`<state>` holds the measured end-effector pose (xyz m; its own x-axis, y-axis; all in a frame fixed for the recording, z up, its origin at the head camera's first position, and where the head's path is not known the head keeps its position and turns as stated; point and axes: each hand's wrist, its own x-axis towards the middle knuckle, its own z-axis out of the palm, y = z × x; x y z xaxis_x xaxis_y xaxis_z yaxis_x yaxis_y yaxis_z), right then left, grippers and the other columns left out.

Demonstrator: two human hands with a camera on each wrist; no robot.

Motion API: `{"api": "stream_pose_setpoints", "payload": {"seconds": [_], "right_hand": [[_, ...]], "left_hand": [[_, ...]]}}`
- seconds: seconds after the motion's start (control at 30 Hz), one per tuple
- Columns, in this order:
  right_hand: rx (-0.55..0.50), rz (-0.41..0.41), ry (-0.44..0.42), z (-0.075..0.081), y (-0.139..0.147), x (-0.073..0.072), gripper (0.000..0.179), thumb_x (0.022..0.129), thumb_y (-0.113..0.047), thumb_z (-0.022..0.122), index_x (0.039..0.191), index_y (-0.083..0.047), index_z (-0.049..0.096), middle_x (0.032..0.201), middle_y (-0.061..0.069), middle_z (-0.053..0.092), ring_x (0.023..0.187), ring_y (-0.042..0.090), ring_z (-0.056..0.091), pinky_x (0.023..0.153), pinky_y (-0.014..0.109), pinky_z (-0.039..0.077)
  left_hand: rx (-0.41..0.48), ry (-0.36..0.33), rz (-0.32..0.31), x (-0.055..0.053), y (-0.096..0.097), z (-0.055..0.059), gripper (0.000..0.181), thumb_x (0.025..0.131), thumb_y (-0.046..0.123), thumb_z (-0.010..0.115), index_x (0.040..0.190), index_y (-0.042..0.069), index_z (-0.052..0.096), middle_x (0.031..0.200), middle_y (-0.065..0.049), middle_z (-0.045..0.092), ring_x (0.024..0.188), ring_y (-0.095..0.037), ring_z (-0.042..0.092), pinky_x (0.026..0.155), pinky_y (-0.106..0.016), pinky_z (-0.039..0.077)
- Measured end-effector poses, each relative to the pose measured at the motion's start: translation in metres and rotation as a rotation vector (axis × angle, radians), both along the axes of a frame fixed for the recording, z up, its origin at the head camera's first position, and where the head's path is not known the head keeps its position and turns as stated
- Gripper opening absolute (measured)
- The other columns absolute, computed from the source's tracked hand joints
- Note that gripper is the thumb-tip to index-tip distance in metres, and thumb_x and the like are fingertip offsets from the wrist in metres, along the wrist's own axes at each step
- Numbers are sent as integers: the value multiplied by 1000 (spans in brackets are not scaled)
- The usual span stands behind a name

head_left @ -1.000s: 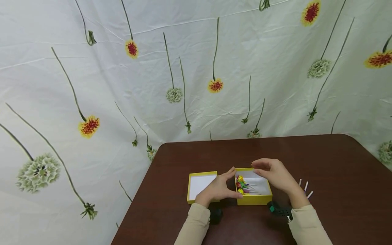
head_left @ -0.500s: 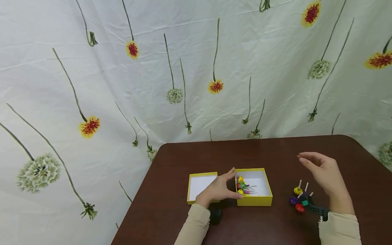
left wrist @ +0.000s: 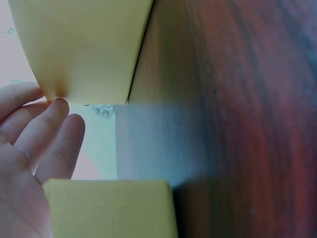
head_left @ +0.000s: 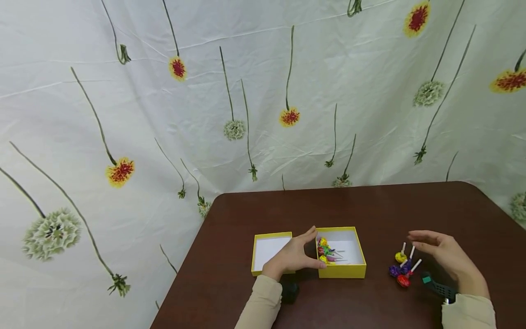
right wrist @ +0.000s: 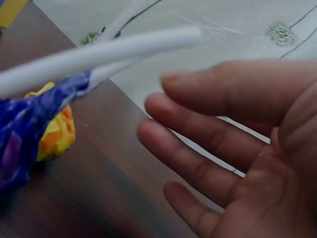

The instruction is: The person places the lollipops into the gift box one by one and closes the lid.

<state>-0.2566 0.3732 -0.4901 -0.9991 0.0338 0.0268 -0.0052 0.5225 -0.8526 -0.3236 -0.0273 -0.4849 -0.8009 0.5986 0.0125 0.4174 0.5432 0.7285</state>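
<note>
My left hand (head_left: 289, 257) grips a yellow box (head_left: 342, 272) at its left side, thumb at the front corner and fingers at the back one. Several wrapped lollipops (head_left: 323, 250) lie along the left wall inside, sticks pointing right. My right hand (head_left: 449, 257) holds nothing; its fingers are loosely bent just right of a small cluster of lollipops on the table. That cluster has a yellow lollipop (head_left: 400, 257), a red lollipop (head_left: 403, 280) and purple ones (head_left: 394, 271). In the right wrist view a white stick (right wrist: 163, 41) stands close before my thumb and fingertips.
A shallow yellow lid (head_left: 253, 256), white inside, lies left of the box, partly behind my left hand. All of it stands on a dark brown table (head_left: 328, 205). A white flowered cloth (head_left: 287, 151) hangs behind the table.
My right hand has moved from above the box to the right, then down beside the loose lollipops. My left hand and the box have stayed in place.
</note>
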Motion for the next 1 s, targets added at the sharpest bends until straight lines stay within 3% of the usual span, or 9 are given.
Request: {"api": "stream_pose_setpoints", "payload": {"seconds": [0.13,0.23,0.3,0.43,0.5,0.67,0.73,0.87,1.0], "right_hand": [[15,67,-40,-3,0,-1,48,100,-22,62,135,10,55,123,18,69,91,-11,59,78,21,54],[-7,130,-63,-6,0,-2,45,98,-14,62,132,14,55,119,20,70,90,-5,62,77,21,55],[-31,186,-67,-7,1,-2,43,97,-9,62,131,16,54,117,18,71,91,-4,63,77,22,56],[-77,303,-54,-9,2,-3,46,95,-7,64,130,19,52,115,-4,71,94,-8,61,76,22,56],[-91,338,-49,-9,2,-3,47,94,-7,65,130,20,52,117,-7,71,96,-9,60,77,22,56],[13,336,-38,-8,0,-5,43,91,-9,69,127,13,60,124,22,67,95,-10,56,77,19,53],[54,328,-33,-8,-1,-6,38,91,-7,68,124,11,63,122,26,65,93,-9,55,77,19,52],[56,329,-14,-8,-1,-8,29,90,2,62,117,14,64,117,29,67,87,-6,57,74,21,54],[41,324,-21,-9,-1,-8,27,89,7,58,113,17,63,108,24,69,81,-4,57,69,22,54]], "left_hand": [[5,-4,2,0,0,0,98,79,44,84,158,16,32,167,1,24,151,-28,30,117,-53,36],[-1,-7,7,0,0,0,98,79,45,83,158,17,33,167,1,24,151,-28,31,117,-53,35],[-7,-6,10,0,-1,-1,99,78,45,84,158,17,33,167,1,24,151,-28,31,117,-54,36],[4,-14,11,1,-1,-1,99,78,44,84,158,17,33,167,2,24,151,-28,30,117,-54,36],[7,-14,9,1,-2,-1,99,78,44,84,158,17,33,167,1,24,151,-28,30,117,-53,36],[7,-18,-5,1,-3,2,99,80,43,84,158,15,31,168,1,22,152,-28,29,117,-51,37],[12,-25,-9,1,-3,3,98,80,42,84,158,14,31,168,1,21,152,-28,28,116,-51,37],[17,-21,-9,1,-2,4,98,80,40,85,158,14,31,168,1,22,152,-29,29,116,-50,38],[7,-15,-11,1,0,2,99,79,41,85,158,14,31,168,0,22,152,-29,29,115,-50,39]]}}
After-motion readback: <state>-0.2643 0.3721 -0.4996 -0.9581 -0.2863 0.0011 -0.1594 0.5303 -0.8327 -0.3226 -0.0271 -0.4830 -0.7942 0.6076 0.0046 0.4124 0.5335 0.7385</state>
